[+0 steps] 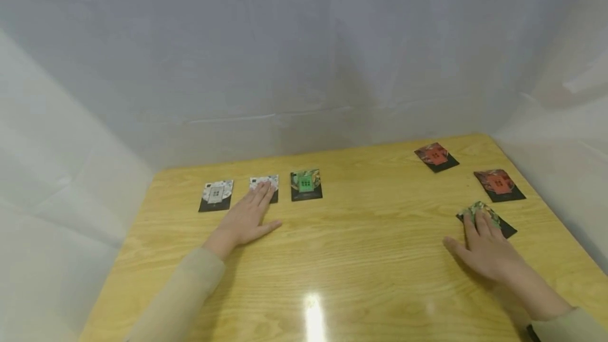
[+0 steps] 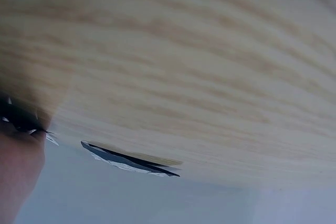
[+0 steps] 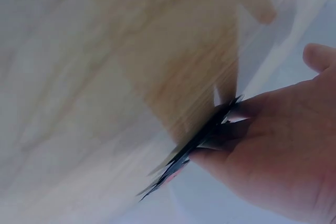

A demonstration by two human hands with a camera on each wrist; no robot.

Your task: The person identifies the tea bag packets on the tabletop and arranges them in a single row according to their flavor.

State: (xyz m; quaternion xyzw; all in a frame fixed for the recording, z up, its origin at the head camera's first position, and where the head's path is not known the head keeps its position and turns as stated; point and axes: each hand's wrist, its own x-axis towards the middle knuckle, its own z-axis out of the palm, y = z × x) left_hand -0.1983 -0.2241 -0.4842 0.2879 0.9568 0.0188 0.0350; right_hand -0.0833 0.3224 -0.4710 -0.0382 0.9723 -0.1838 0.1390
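My left hand (image 1: 244, 220) lies with straight fingers on a white-and-black packet (image 1: 273, 196), covering much of it. To its left is another white-and-black packet (image 1: 216, 196); a green-and-black packet (image 1: 306, 184) lies to its right. At the table's right side, the extended fingers of my right hand (image 1: 489, 249) rest on a second green-and-black packet (image 1: 505, 228). Beyond that hand are two red-and-black packets, one nearer the right edge (image 1: 500, 184) and one farther back (image 1: 436, 157). The right wrist view shows this hand (image 3: 278, 145) touching the flat dark packet (image 3: 194, 142) edge-on.
The packets lie on a glossy yellow wood-grain table (image 1: 361, 257) with rounded back corners. Pale sheeting (image 1: 304, 67) hangs behind it and along both sides. A bright reflection shows near the front of the tabletop.
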